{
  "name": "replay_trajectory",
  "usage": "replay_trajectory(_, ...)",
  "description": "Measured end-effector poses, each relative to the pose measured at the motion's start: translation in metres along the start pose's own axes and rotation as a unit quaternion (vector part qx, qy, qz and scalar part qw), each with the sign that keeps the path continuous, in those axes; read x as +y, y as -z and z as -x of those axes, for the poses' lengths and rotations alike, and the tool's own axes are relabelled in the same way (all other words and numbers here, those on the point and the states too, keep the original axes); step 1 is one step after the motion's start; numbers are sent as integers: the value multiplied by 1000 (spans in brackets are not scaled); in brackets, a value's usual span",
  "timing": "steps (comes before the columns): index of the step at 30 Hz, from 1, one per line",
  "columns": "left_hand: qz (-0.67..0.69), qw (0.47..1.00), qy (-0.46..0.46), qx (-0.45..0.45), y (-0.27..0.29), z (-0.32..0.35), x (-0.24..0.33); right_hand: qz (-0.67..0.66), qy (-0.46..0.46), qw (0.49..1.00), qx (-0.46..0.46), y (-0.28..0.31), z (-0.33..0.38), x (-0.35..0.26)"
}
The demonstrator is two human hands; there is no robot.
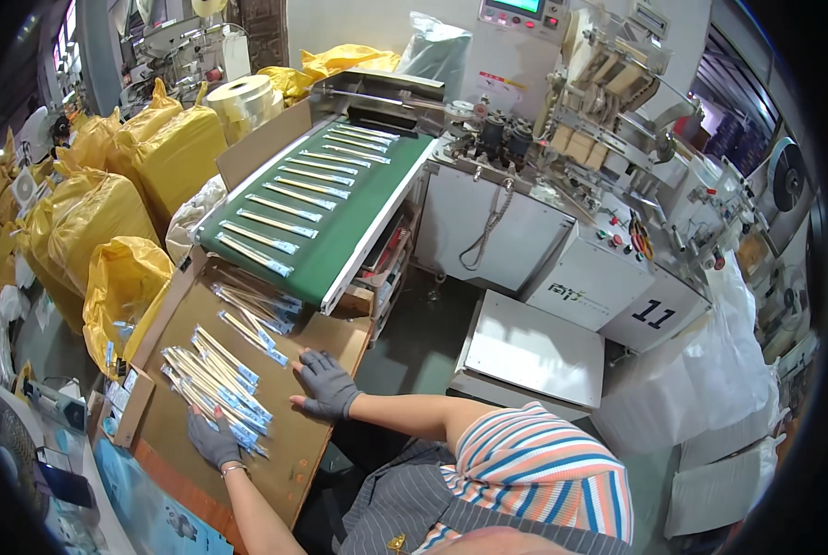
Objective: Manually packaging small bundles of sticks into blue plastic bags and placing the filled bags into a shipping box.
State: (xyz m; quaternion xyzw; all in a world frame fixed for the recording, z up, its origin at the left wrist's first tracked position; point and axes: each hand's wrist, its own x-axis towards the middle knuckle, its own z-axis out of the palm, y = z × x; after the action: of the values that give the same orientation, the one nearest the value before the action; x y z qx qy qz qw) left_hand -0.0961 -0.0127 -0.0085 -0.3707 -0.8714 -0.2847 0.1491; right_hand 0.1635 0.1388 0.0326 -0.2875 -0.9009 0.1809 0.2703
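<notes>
So, two hands in dark grey fingerless gloves here: the left hand (212,438) is at lower left of the frame, lying over the near end of a pile, and I honestly can't tell if its fingers are closed on anything. The right hand (329,384), near lower centre, is spread wide, palm down by the board's edge, holding nothing I can see. The slim tan sticks in blue-and-clear wrappers (212,365) lie in three loose heaps at centre left, too overlapped to count, with roughly ten more packets spaced out along one green flat conveyor belt (312,231) at upper centre. The work surface is a brown cardboard-like tabletop (289,462) with a raised edge at left. Room's pretty packed: several bulging yellow plastic bags (178,153) at upper left, one big pale-grey metal machine (488,222) at upper right, and one white flat-topped box (534,347) right of centre.
</notes>
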Motion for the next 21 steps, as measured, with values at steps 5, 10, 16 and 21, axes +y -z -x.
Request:
replay_trajectory(5, -10, 1000, -15, 19, 1, 0, 1, 1, -2, 1000, 1, -1, 0, 1)
replay_trajectory(10, -10, 1000, -9, 3, 1, 0, 2, -10, -1, 1000, 4, 0, 0, 3)
replay_trajectory(16, -30, 1000, 8, -4, 2, 2, 11, -26, 4, 1000, 3, 6, 0, -2)
replay_trajectory(21, -15, 1000, -2, 8, -4, 3, 26, -54, 22, 998, 1, -1, 1, 1)
